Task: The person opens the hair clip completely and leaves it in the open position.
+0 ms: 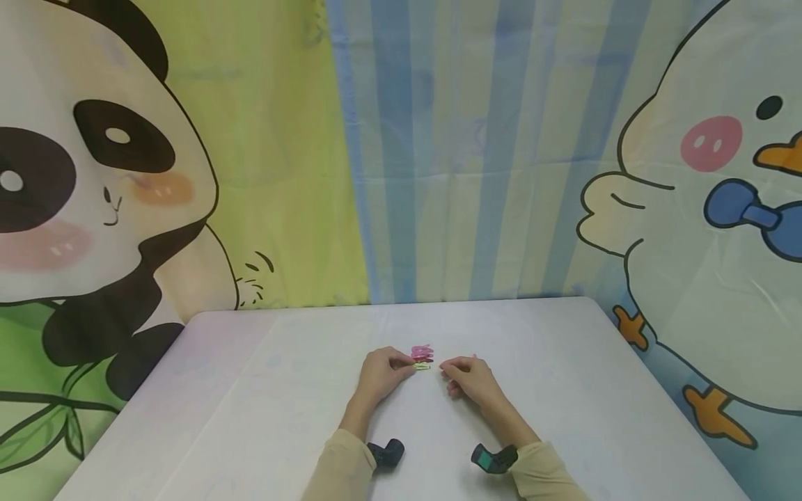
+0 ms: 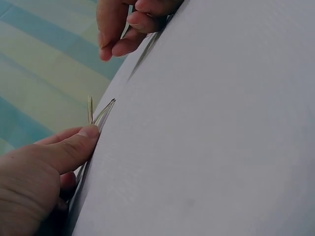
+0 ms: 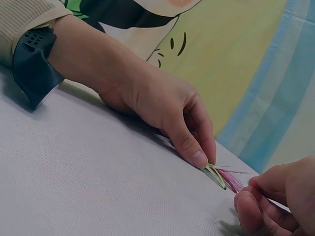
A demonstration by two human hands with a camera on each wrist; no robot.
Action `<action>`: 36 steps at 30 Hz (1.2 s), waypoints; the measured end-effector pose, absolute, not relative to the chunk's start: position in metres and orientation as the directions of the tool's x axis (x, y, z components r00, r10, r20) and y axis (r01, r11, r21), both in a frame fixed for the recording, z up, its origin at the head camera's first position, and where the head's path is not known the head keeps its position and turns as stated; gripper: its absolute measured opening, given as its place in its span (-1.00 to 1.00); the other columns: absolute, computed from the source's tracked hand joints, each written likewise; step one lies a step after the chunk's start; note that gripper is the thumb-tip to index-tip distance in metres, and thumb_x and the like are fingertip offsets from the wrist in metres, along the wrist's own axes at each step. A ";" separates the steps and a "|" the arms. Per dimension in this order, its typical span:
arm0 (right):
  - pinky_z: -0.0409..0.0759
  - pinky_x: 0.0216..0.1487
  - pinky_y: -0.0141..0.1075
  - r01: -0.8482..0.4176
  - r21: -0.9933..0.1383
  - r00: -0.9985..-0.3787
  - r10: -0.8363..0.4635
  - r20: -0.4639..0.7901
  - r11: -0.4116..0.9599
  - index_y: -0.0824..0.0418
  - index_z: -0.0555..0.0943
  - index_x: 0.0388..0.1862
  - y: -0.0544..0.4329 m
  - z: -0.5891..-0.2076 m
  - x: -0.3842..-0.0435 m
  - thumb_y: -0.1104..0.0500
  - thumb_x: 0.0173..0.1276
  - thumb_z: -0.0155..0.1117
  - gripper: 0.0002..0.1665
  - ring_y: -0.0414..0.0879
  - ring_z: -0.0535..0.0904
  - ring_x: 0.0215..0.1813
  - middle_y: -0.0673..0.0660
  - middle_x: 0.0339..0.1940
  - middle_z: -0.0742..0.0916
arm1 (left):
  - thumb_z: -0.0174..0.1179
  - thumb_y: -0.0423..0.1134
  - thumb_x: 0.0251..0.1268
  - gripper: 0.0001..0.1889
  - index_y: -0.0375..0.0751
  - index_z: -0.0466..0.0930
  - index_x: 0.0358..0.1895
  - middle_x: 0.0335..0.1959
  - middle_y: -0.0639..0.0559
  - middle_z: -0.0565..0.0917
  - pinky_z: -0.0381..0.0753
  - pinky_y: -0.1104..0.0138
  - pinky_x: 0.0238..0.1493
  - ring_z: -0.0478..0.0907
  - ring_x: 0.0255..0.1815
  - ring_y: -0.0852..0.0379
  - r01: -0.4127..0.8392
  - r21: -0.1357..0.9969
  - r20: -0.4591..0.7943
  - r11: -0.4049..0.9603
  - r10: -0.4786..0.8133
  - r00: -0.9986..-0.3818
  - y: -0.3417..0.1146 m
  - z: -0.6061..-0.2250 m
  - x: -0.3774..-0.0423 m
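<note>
My left hand (image 1: 383, 372) pinches thin yellow-green looped strands (image 3: 215, 176) between thumb and forefinger, low over the white table (image 1: 301, 417). In the left wrist view the looped strands (image 2: 104, 113) stick out past the fingertips in a narrow V. Just beyond them lies a small row of pink strands (image 1: 422, 350), with a dark red one at its near side. To the right, my right hand (image 1: 474, 380) hovers a short way off, its fingers loosely bent and nothing visible between them.
Behind the table hangs a printed curtain (image 1: 438, 153) with stripes, a panda and a white bird. Dark bands with camera mounts (image 1: 386, 454) sit on both wrists, close over the tabletop.
</note>
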State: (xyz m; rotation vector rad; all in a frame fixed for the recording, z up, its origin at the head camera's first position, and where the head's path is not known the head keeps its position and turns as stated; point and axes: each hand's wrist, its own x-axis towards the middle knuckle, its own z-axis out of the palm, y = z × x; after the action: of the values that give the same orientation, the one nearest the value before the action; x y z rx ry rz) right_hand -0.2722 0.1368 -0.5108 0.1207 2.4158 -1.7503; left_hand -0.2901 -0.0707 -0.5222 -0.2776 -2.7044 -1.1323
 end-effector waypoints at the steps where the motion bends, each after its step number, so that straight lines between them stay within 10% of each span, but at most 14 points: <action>1: 0.57 -0.44 -0.37 0.154 -0.937 -0.985 -0.026 -0.170 0.313 0.24 0.67 -0.13 0.137 -0.511 -0.272 0.02 0.31 0.26 -0.68 -0.19 0.55 -0.56 0.04 -0.42 0.70 | 0.42 -0.12 0.00 -0.90 0.06 0.76 -0.36 -0.47 0.22 0.65 0.39 0.43 -0.38 0.42 -0.46 0.30 0.244 0.680 0.250 0.691 0.094 -0.964 -0.070 -0.522 -0.290; 36: 0.57 -0.42 -0.37 0.163 -0.944 -0.984 -0.027 -0.178 0.288 0.26 0.65 -0.10 0.138 -0.509 -0.271 0.08 0.34 0.23 -0.70 -0.19 0.55 -0.52 0.07 -0.35 0.69 | 0.43 -0.15 -0.01 -0.90 0.05 0.75 -0.38 -0.46 0.22 0.66 0.41 0.42 -0.38 0.45 -0.45 0.27 0.219 0.717 0.229 0.662 0.073 -0.971 -0.068 -0.523 -0.291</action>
State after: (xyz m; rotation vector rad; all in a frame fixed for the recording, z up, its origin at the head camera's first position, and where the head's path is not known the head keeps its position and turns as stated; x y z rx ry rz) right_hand -0.2713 0.1382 -0.5093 0.1274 2.3883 -1.7805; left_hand -0.2907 -0.0681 -0.5233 -0.2392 -2.6966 -1.1992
